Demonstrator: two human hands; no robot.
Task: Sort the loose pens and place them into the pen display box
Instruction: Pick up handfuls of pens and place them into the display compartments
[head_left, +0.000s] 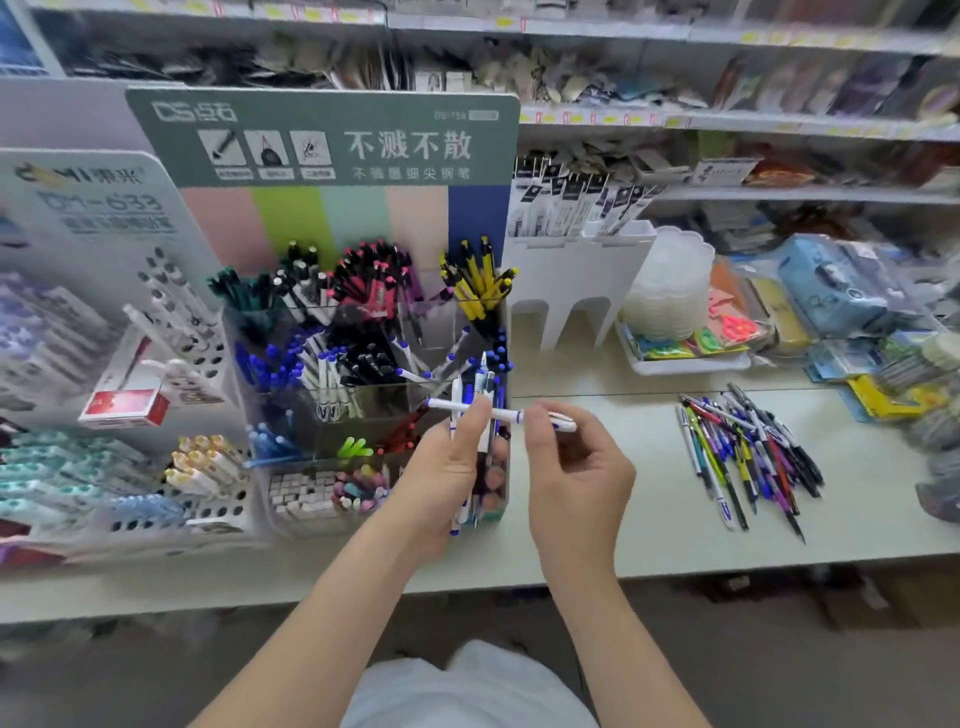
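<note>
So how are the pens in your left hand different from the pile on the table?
The bundle of white-and-blue pens stands upright, gripped in the left hand; the mixed-colour pile of loose pens lies flat on the pale table. The bundle is small and mostly alike; the pile is bigger, many colours.

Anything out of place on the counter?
Yes: loose pens lie in a mixed-colour heap on the counter right of the pen display box, unsorted. Left hand grips a pen bundle; right hand pinches a white pen crosswise.

I see bright, even light, with only soft shadows on the counter (649, 467). The shelves (727, 119) behind are blurred, and straight lines bend near the edges.
</note>
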